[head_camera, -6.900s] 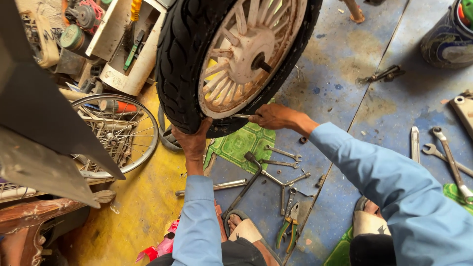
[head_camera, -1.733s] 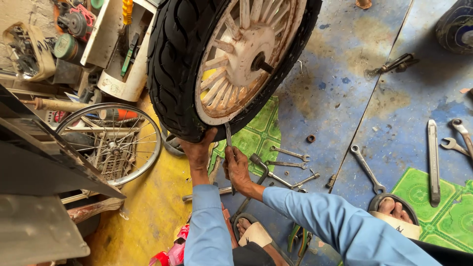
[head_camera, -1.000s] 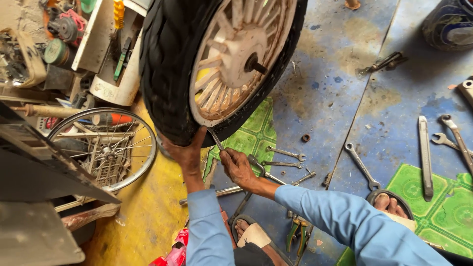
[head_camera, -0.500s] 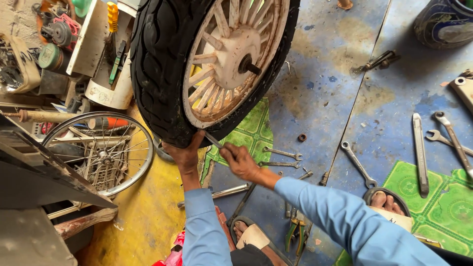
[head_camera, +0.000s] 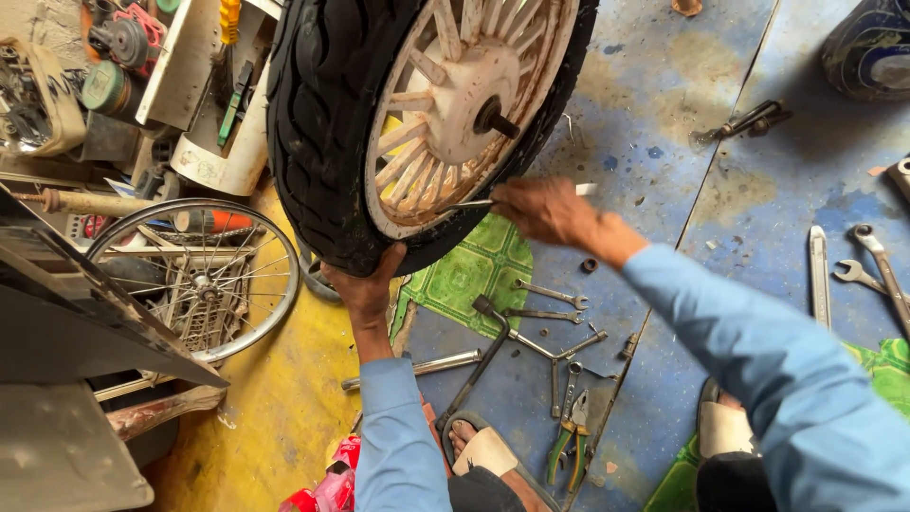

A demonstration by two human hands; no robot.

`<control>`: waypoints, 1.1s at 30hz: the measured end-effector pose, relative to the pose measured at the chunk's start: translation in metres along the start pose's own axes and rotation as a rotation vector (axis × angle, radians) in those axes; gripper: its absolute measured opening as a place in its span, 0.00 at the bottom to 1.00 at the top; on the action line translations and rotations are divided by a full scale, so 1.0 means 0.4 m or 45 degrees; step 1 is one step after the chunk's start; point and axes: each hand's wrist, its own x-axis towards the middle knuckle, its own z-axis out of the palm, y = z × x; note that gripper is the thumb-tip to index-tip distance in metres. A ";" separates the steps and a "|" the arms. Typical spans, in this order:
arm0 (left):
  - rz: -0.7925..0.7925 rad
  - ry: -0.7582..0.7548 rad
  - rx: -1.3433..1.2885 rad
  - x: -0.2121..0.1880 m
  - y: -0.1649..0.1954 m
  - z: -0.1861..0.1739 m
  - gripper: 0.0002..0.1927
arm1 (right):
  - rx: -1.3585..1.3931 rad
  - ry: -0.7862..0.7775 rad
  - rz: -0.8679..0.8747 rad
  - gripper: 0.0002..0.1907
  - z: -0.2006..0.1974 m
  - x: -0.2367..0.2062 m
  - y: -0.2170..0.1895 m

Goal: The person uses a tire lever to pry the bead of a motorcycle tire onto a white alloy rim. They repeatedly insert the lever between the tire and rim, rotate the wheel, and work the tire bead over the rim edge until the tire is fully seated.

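The work in hand looks like prying at the bead where tyre meets rim. The left hand (head_camera: 365,284) cups the underside of the black tyre (head_camera: 322,123), fingers clenched against the knobbly tread to steady the wheel, which stands tilted upright at the far middle of the scene, over the floor (head_camera: 664,114). The right hand (head_camera: 542,209) grips a slim metal lever (head_camera: 471,203), fingers closed around its handle end, the tip laid against the lower inner edge of the rim (head_camera: 455,104) (whether it has gone under the bead I cannot tell).

The next move, by my judgement, calls for firm leverage from the right hand while the left keeps the wheel from rolling.

The tyre is thick rubber with deep blocky tread. The rim is a cream, grimy spoked casting with a dark axle stub at the hub. The floor is worn concrete with patchy blue paint, yellow to the left. Bare steel spanners (head_camera: 555,327) lie scattered near the person's sandalled foot (head_camera: 483,450), with green-handled pliers (head_camera: 569,446) beside them. A thin wire-spoked bicycle wheel (head_camera: 194,280) lies at the left.
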 end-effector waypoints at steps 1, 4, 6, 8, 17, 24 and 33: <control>0.011 -0.005 0.004 0.002 0.003 0.001 0.19 | -0.108 -0.147 0.013 0.17 -0.037 0.023 0.013; 0.011 -0.002 0.023 0.003 0.010 0.001 0.19 | -0.267 -0.210 -0.124 0.19 -0.101 0.067 0.021; -0.026 0.002 0.031 0.003 0.010 0.001 0.18 | -0.281 -0.190 -0.226 0.19 -0.111 0.086 0.017; -0.022 0.022 0.028 0.004 0.008 0.001 0.20 | -0.257 -0.241 -0.285 0.19 -0.103 0.106 0.011; 0.005 -0.024 0.077 0.005 0.009 -0.005 0.18 | -0.370 -0.521 -0.144 0.21 -0.092 0.104 -0.065; 0.018 0.001 0.122 0.001 0.001 -0.011 0.21 | -0.056 -0.848 0.154 0.31 -0.134 0.087 -0.090; -0.017 0.029 0.069 0.003 -0.040 -0.022 0.24 | 0.373 -0.613 0.434 0.35 -0.011 -0.014 -0.092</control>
